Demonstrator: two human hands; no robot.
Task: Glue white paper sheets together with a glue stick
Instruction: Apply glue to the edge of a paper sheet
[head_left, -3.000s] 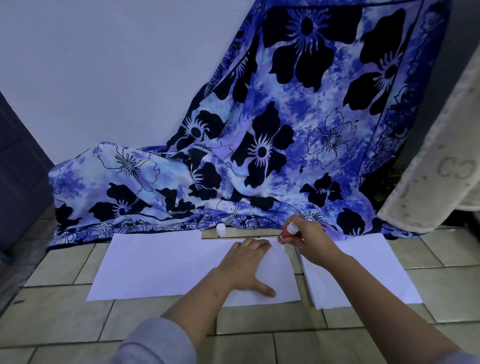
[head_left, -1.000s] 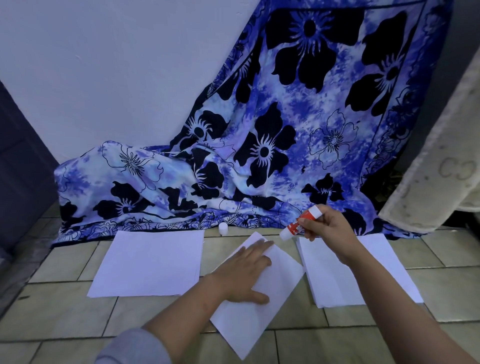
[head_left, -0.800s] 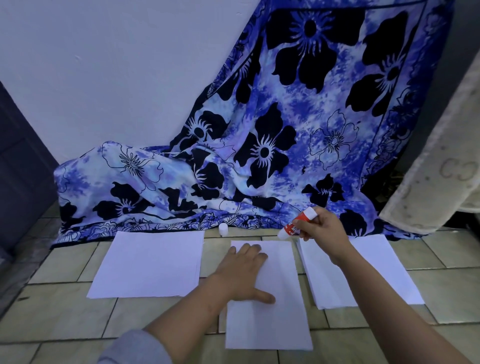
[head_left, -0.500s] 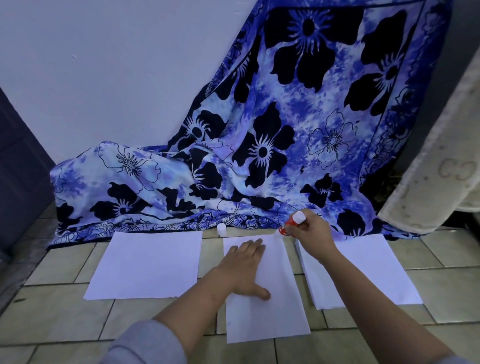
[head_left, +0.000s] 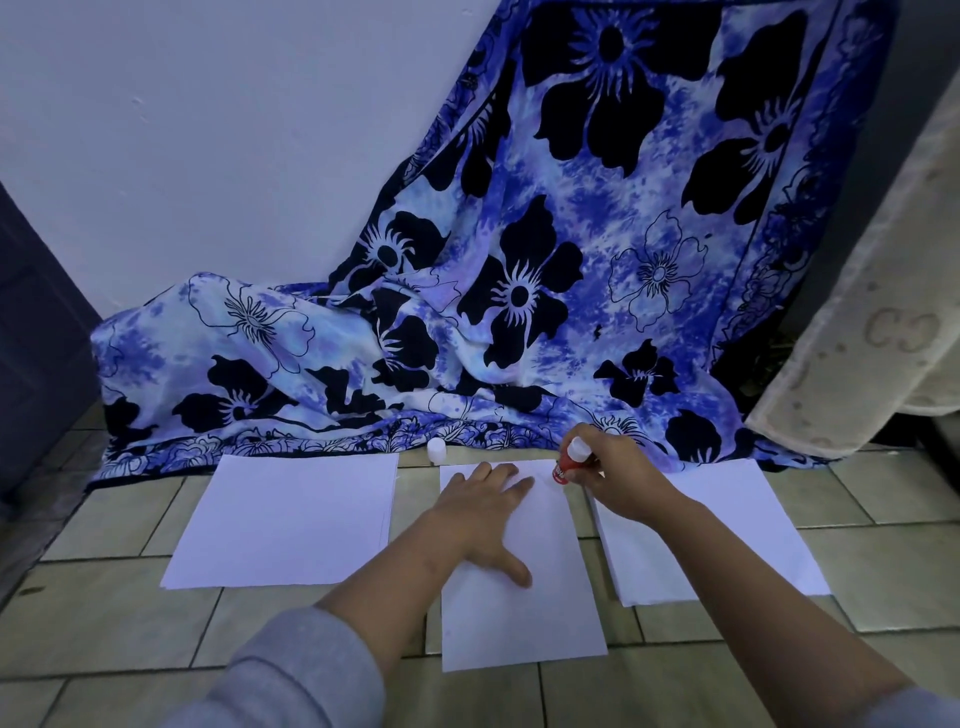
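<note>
Matt white paper sheets (head_left: 519, 613) on glossy floor tiles (head_left: 104, 623) w/ soft printed cloth (head_left: 519, 260), plastic glue stick (head_left: 569, 462).

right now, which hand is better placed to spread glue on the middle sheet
Right. The right hand grips the glue stick, tip down at the far right corner of the middle sheet. The left hand lies flat on that sheet, pinning it, and carries no glue.
</note>
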